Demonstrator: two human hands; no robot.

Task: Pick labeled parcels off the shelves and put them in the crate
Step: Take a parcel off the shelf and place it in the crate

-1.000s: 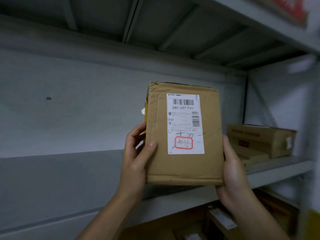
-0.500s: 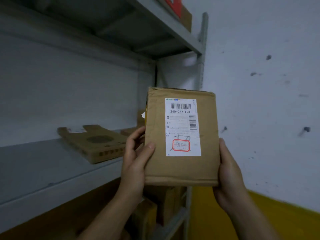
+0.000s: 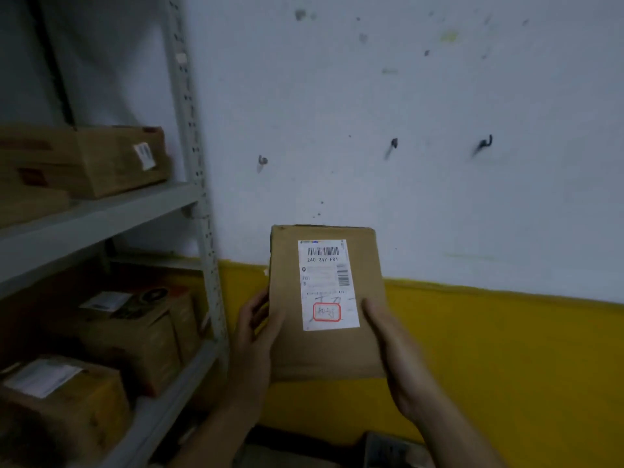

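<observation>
On my far left the grey shelves (image 3: 101,214) carry other cartons (image 3: 111,160), well apart from what I am carrying. Moving right past the perforated upright (image 3: 197,184), my left hand (image 3: 256,336) grips the left edge of the parcel (image 3: 324,352), with the thumb laid across the front face and the fingers (image 3: 252,310) curled round behind. The parcel is off the shelf and in the air before the wall. It stands on end, long axis running up and away from me, and its white label (image 3: 329,285) faces the camera with the barcode at the top. My right hand (image 3: 398,359) clasps the right edge, thumb along the front. Its other fingers are hidden behind the cardboard, so I cannot tell how far they wrap. Both hands sit on the lower half, leaving the top free. The crate is what matters next, and I cannot make it out for certain. A dark shape (image 3: 388,447) at the bottom edge, below and just right of the parcel, may be its rim. If so, I judge the move is straight down, with the right hand nearer.
</observation>
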